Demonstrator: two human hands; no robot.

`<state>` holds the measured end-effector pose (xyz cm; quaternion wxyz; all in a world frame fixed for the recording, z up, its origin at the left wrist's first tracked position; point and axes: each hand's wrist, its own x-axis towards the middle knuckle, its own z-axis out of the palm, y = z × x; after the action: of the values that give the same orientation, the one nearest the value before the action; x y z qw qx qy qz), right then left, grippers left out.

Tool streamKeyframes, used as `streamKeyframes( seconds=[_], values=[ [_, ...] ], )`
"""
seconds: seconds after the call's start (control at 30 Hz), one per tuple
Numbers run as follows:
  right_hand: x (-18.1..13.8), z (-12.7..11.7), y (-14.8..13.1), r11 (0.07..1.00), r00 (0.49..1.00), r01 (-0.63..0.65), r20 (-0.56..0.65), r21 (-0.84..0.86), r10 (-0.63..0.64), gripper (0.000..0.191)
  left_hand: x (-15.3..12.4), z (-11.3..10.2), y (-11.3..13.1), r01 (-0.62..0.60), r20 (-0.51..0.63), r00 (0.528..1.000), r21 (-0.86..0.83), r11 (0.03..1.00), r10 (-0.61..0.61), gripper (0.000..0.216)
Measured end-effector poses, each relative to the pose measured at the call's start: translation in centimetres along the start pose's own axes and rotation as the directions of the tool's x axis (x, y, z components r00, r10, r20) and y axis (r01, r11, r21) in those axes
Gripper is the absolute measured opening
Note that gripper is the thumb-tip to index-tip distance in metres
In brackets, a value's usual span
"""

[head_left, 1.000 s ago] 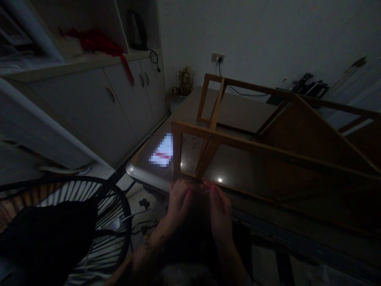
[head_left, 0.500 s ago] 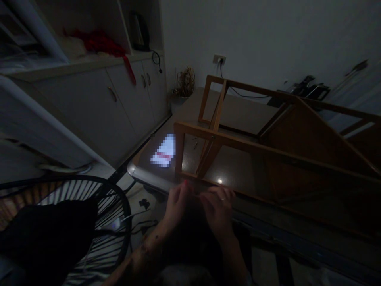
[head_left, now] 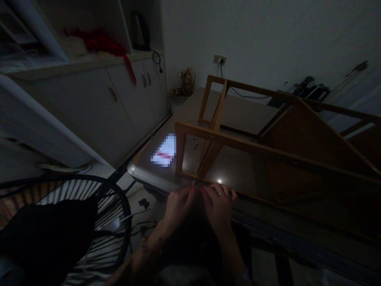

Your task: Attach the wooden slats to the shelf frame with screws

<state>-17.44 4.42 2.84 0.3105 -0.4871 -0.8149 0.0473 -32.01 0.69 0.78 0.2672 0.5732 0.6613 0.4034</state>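
Observation:
My left hand (head_left: 178, 204) is closed in a pinch just over the near edge of the table. A small shiny screw (head_left: 193, 183) sticks up from its fingertips. Beside it, my right hand (head_left: 219, 204), with a ring on one finger, also pinches, thumb and fingertips close to the left ones. Whatever lies between the right fingertips is too small and dark to make out. Just beyond both hands a wooden frame (head_left: 193, 129) lies on the table (head_left: 190, 105). Two more small screws (head_left: 195, 145) rest on the tabletop, seen through the frame's end opening.
A bright, pixelated patch (head_left: 164, 151) lies left of the frame. At left stands a black corded chair (head_left: 126, 214) with dark cloth (head_left: 50, 238) on it. Cabinets (head_left: 89, 99) line the left wall; a kettle (head_left: 139, 31) sits above. Dried plants (head_left: 186, 81) stand in the corner.
My left hand has turned and shifted slightly right, its fingertips closer to the right hand's. The screw now shows above the left fingertips. The frame has stayed put.

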Motion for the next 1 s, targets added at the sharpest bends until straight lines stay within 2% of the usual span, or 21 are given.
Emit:
streamKeyframes(
  seconds=[0.37, 0.47, 0.57, 0.67, 0.73, 0.87, 1.0],
  values=[
    [0.1, 0.3, 0.4, 0.999, 0.999, -0.047, -0.008, 0.014, 0.047, 0.016, 0.3, -0.5, 0.1, 0.015, -0.008, 1.0, -0.027, 1.0, -0.015, 0.035],
    [0.0, 0.4, 0.5, 0.998, 0.998, -0.059, -0.013, 0.017, 0.06, 0.017, 0.9, -1.4, 0.0, -0.099, -0.159, 0.984, -0.082, 0.992, 0.085, 0.03],
    [0.1, 0.5, 0.7, 0.998, 0.998, -0.064, -0.028, 0.017, 0.064, 0.018, 1.7, -2.5, 0.0, -0.233, -0.351, 0.914, -0.048, 0.971, 0.202, 0.021],
    [0.1, 0.7, 0.7, 0.998, 0.997, -0.063, -0.033, 0.007, 0.063, 0.019, 2.2, -3.1, -0.1, -0.304, -0.459, 0.85, -0.025, 0.952, 0.26, 0.017],
    [0.1, 0.7, 0.7, 0.998, 0.997, -0.064, -0.034, 0.003, 0.064, 0.019, 2.3, -3.1, -0.2, -0.307, -0.463, 0.848, -0.033, 0.951, 0.257, 0.018],
    [0.0, 0.8, 0.7, 0.998, 0.997, -0.07, -0.026, -0.002, 0.07, 0.018, 1.6, -2.2, -0.7, -0.251, -0.355, 0.904, 0.014, 0.968, 0.239, 0.025],
    [0.1, 0.8, 0.6, 0.996, 0.995, -0.095, -0.04, -0.003, 0.094, 0.02, 1.1, -1.6, -1.2, -0.225, -0.317, 0.916, 0.098, 0.97, 0.244, 0.029]
  ],
)
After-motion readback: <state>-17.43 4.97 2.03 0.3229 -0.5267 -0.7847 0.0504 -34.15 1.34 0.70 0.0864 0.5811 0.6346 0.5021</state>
